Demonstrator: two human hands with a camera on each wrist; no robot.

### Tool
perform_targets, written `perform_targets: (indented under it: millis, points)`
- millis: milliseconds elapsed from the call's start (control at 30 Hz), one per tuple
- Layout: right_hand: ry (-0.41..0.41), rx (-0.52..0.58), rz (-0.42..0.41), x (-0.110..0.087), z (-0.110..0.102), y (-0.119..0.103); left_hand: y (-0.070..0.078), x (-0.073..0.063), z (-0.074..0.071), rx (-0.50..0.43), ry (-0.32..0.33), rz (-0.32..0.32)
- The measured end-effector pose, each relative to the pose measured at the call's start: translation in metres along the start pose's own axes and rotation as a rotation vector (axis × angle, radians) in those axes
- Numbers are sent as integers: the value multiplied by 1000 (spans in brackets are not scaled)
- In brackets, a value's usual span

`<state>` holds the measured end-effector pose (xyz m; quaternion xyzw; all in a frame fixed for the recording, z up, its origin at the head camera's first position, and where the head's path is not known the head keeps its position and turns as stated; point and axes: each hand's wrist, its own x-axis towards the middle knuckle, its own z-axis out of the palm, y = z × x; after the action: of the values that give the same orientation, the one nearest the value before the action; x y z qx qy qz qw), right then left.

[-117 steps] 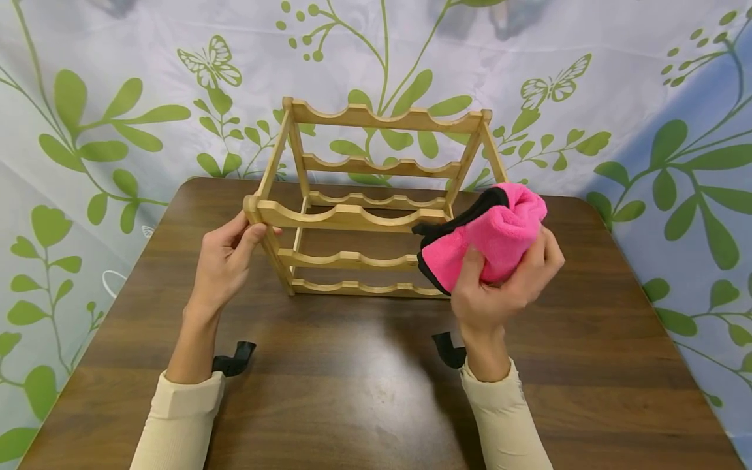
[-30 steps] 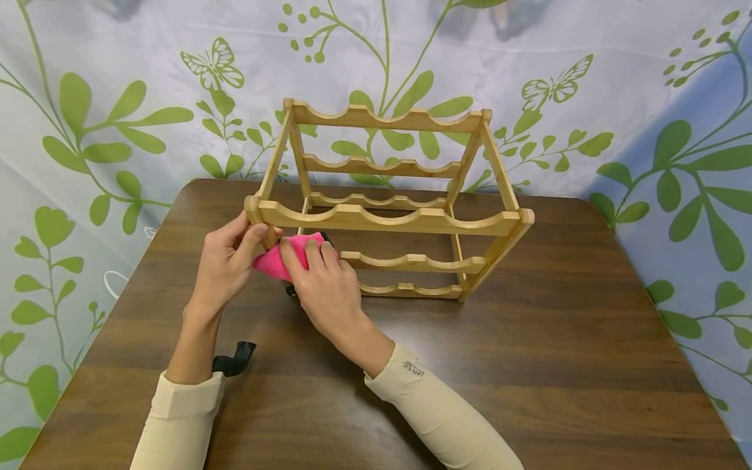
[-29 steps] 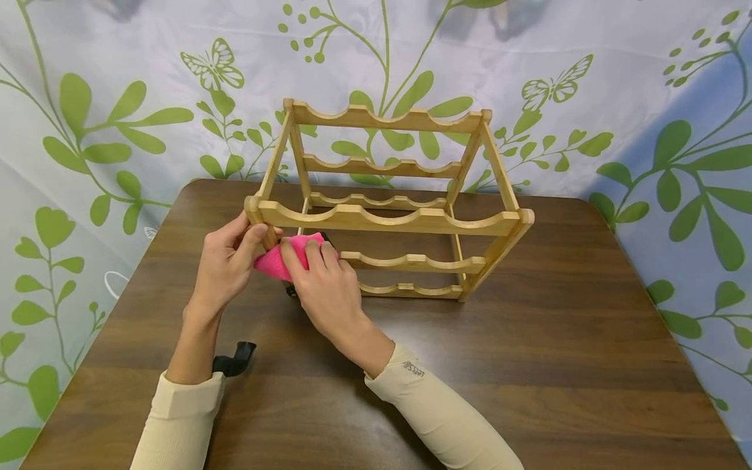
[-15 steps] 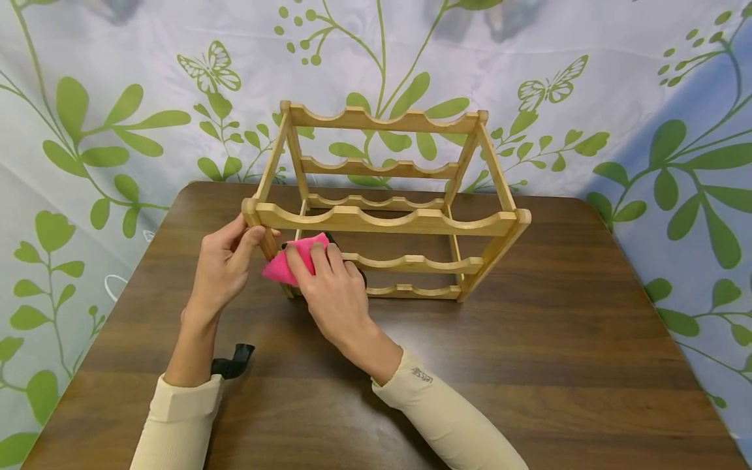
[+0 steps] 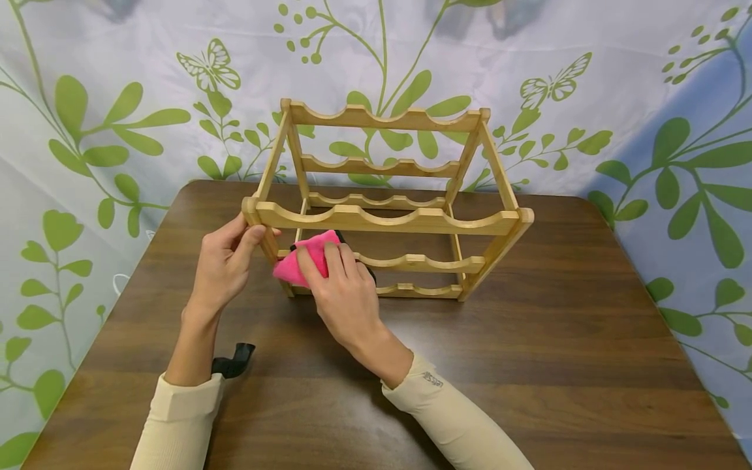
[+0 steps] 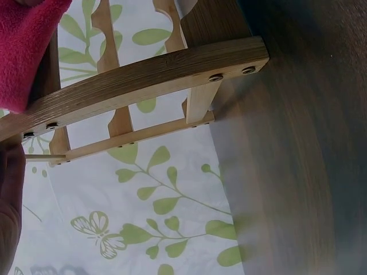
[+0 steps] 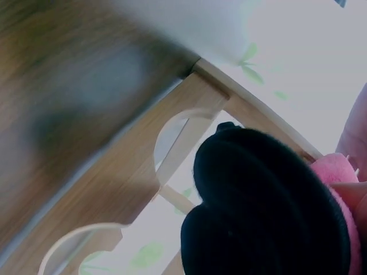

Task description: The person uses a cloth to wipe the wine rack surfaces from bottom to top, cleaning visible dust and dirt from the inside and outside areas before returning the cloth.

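A light wooden wine rack (image 5: 388,219) with scalloped rails stands on the table. My left hand (image 5: 220,271) grips the top of its front left post, thumb in front. In my right hand (image 5: 349,297) is a pink plush cloth (image 5: 317,249) with black edging, pressed over the left end of the middle front rail. The left wrist view shows the cloth (image 6: 26,51) against the inner side of the post (image 6: 132,80). In the right wrist view, the cloth's black part (image 7: 258,200) overlaps the rack; the rail beneath it is partly hidden.
The brown wooden table (image 5: 558,365) extends to both sides of the rack. Behind it hangs a white curtain (image 5: 247,39) with green leaves and butterflies. A black curved piece (image 5: 235,362) shows beside my left wrist.
My right hand has brought the cloth from the rack's right side to the front left post, then shifted it slightly right along the middle rail. My left hand keeps its hold.
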<state>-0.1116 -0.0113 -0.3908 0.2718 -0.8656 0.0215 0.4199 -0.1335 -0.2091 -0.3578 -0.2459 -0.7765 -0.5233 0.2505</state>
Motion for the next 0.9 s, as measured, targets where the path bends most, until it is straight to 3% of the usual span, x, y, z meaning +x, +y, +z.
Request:
perform_targets:
  millis: [333,633,900]
  points:
    - [-23,30,60,-4,-11,15,-1,1,1,-10,-1,-12]
    - [-106,56,87,-5,-18,25,0,0,0,-22,1,-25]
    - [-109,122,149,-15,-22,40,0,0,1,-49,9,-8]
